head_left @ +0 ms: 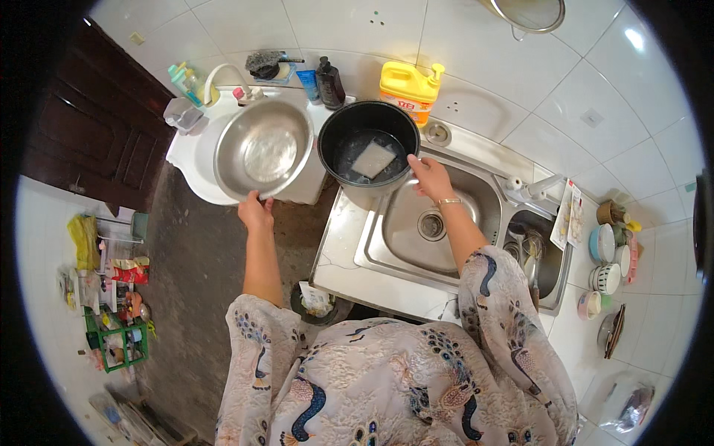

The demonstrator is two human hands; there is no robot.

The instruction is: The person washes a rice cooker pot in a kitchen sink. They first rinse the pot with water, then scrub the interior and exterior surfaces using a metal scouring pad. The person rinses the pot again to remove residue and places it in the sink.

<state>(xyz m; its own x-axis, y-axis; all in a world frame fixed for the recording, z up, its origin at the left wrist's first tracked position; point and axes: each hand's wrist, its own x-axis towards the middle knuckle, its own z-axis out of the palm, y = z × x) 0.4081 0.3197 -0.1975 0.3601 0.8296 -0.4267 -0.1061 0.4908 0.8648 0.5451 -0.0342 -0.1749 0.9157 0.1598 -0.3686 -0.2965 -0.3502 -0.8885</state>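
Observation:
My left hand (256, 210) grips the near rim of a wide stainless steel basin (265, 145), fingers closed on its edge. The basin is tilted over the white washbasin at the left and looks bare inside. With my right hand (431, 178) I hold the right rim of a deep pot (338, 152), black inside and light outside. A pale rectangular scouring pad (373, 160) lies on the pot's wet bottom. The pot is at the left end of the sink counter; whether it rests there or is lifted cannot be seen.
Right of the pot is a steel double sink (476, 208), with utensils in its smaller bowl. A yellow jug with a pump (410, 89) and a dark bottle (329, 82) stand behind. Stacked bowls (606, 260) line the right. A waste bin (316, 303) sits below the counter's left edge.

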